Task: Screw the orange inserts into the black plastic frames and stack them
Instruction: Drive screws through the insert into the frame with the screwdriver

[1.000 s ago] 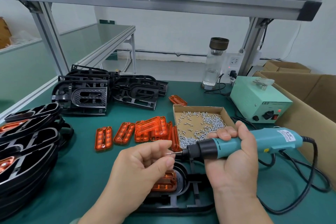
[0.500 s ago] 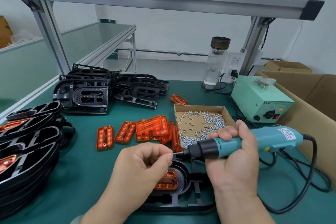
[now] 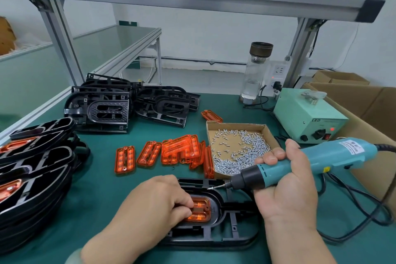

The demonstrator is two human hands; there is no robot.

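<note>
Head view, single moment. Clock bearings are taken from the black frame [image 3: 214, 240] lying flat at the near middle of the green bench [image 3: 96, 188].

9 o'clock: finished stack [image 3: 32, 169] of frames at the bench's left edge, with orange showing in several layers.

11 o'clock, far back: bare frames [image 3: 102, 109] in two untidy piles, touching each other.

12 o'clock: loose inserts [image 3: 182, 150]. One lies flat and apart at the left, the rest are heaped, and the rightmost lean on the tray wall.

Left hand [image 3: 158, 201]: knuckles up and fingers curled, with the fingertips holding the left end of the orange insert [image 3: 200, 210] down. That insert sits inside the oval opening of the black frame.

1 o'clock: cardboard tray [image 3: 235, 126], open-topped, with small silver screws scattered across its floor and thickest at the near side.

Right hand [image 3: 287, 188]: wrapped round the teal electric screwdriver [image 3: 334, 156], thumb on top. The tool is tilted slightly down and its bit points toward 9 o'clock. One screw [image 3: 211, 188] sits on the bit tip, over the frame's far edge and apart from the insert. I cannot tell whether the screw touches the frame.

2 o'clock: pale green power box [image 3: 308, 120], red lamp lit. The tool's black cable [image 3: 364, 210] loops over the bench at 3 o'clock.

Behind the tray: glass bottle [image 3: 256, 73], upright.
</note>
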